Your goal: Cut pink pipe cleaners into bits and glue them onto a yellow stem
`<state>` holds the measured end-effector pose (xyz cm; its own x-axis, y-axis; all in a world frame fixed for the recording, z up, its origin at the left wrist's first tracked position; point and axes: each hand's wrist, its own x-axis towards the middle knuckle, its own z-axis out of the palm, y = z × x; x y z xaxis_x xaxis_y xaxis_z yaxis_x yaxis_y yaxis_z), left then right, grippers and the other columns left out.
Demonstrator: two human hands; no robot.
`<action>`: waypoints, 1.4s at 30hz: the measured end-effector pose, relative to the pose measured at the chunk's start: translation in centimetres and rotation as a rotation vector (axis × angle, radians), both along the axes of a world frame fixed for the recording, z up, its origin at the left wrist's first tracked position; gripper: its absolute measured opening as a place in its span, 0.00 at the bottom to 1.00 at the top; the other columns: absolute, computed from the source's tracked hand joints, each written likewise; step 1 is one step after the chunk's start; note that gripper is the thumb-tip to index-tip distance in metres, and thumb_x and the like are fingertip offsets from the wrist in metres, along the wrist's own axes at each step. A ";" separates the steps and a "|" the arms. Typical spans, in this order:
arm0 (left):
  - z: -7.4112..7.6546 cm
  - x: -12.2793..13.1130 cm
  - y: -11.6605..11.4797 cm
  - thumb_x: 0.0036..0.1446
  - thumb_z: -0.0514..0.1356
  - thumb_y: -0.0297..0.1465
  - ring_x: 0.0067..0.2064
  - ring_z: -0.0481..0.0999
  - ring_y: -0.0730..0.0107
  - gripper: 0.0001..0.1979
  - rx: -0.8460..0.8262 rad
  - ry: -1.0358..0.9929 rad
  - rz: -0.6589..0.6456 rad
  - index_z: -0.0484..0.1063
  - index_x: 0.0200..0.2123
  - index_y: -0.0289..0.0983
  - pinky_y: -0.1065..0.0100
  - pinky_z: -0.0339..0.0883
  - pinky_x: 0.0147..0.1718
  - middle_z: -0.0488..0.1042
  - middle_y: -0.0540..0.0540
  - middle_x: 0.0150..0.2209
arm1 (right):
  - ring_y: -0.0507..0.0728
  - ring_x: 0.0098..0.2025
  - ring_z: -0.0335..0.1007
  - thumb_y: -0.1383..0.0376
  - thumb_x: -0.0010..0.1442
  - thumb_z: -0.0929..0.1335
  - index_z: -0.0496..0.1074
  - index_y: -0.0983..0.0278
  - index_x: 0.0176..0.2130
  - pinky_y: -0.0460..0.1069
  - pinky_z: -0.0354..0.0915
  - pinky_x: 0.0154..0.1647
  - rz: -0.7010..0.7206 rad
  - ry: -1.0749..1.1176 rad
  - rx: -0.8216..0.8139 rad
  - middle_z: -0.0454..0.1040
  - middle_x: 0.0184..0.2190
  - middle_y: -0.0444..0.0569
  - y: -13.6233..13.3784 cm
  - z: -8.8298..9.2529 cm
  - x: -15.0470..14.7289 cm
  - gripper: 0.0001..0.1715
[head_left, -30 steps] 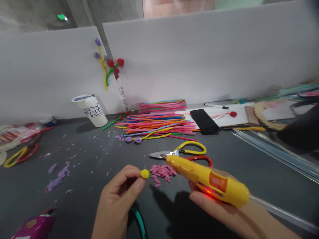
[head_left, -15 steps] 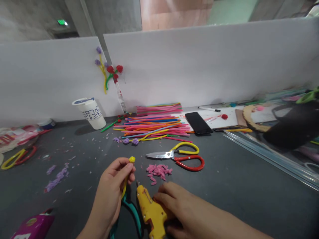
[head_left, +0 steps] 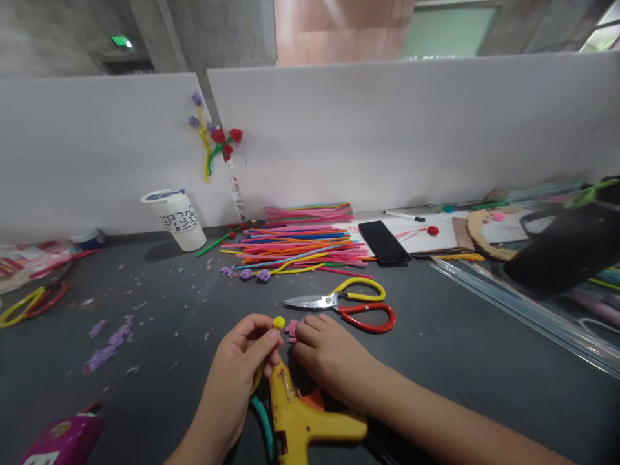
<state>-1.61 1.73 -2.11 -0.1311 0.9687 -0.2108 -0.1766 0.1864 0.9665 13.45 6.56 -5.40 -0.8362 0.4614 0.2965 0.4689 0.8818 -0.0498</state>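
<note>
My left hand (head_left: 249,365) is closed around a yellow stem that looks like a pipe cleaner, its rounded yellow tip (head_left: 279,322) showing above the thumb. Just to the right, my right hand (head_left: 329,355) rests over a heap of small pink cut pieces (head_left: 291,329), hiding most of it. Its fingers are bent downward and close together; whatever lies beneath the fingertips is hidden. A yellow glue gun (head_left: 295,413) lies below both hands, its nozzle close to my left fingers. Teal-handled pliers (head_left: 262,423) show partly beside it.
Scissors (head_left: 339,301) with yellow and red handles lie beyond my hands. Behind are colourful pipe cleaners (head_left: 300,248), a phone (head_left: 383,242) and a white cup (head_left: 177,219). Clear rods (head_left: 523,316) lie right; purple scraps (head_left: 111,345) and a magenta box (head_left: 62,439) lie left.
My right hand has left the glue gun and moved up onto the pink pieces. My left hand has shifted right with the yellow stem. The gun's handle now shows.
</note>
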 end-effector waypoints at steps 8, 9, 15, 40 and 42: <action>1.2 0.7 -0.9 0.52 0.57 0.33 0.21 0.66 0.77 0.07 -0.056 -0.085 -0.124 0.68 0.32 0.35 0.76 0.59 0.22 0.73 0.48 0.22 | 0.49 0.31 0.65 0.70 0.57 0.62 0.65 0.64 0.35 0.44 0.61 0.31 -0.142 0.519 -0.916 0.70 0.30 0.44 -1.0 4.3 1.8 0.04; 1.4 1.0 -1.1 0.52 0.57 0.32 0.23 0.67 0.76 0.06 -0.071 -0.107 -0.135 0.68 0.32 0.35 0.75 0.60 0.23 0.74 0.47 0.23 | 0.49 0.32 0.65 0.70 0.56 0.63 0.64 0.63 0.35 0.44 0.61 0.32 -0.138 0.576 -1.009 0.69 0.30 0.43 -1.2 4.8 2.0 0.04; 2.2 1.8 -1.7 0.51 0.58 0.29 0.26 0.69 0.74 0.06 -0.072 -0.211 -0.159 0.71 0.33 0.34 0.74 0.61 0.28 0.74 0.46 0.26 | 0.50 0.35 0.67 0.71 0.56 0.61 0.61 0.62 0.37 0.46 0.62 0.35 -0.101 0.625 -1.194 0.70 0.33 0.43 -1.7 5.9 2.8 0.07; 2.0 1.2 -2.1 0.52 0.56 0.29 0.32 0.68 0.69 0.04 0.277 0.385 -0.213 0.70 0.27 0.38 0.72 0.62 0.30 0.69 0.48 0.29 | 0.47 0.26 0.62 0.65 0.54 0.66 0.67 0.65 0.26 0.41 0.59 0.27 -0.179 0.739 -1.091 0.67 0.22 0.41 -3.1 7.6 2.9 0.06; 2.0 1.3 -2.3 0.52 0.56 0.30 0.32 0.68 0.69 0.04 0.284 0.410 -0.223 0.69 0.27 0.38 0.72 0.62 0.31 0.69 0.48 0.29 | 0.47 0.26 0.63 0.66 0.55 0.65 0.67 0.64 0.27 0.41 0.59 0.27 -0.181 0.719 -1.055 0.68 0.22 0.41 -3.1 7.5 2.9 0.06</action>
<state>-0.36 -0.54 -0.07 0.0676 0.9938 0.0886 0.2395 -0.1024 0.9655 16.33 3.51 2.10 -0.5430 0.8362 0.0763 0.1545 0.1889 -0.9698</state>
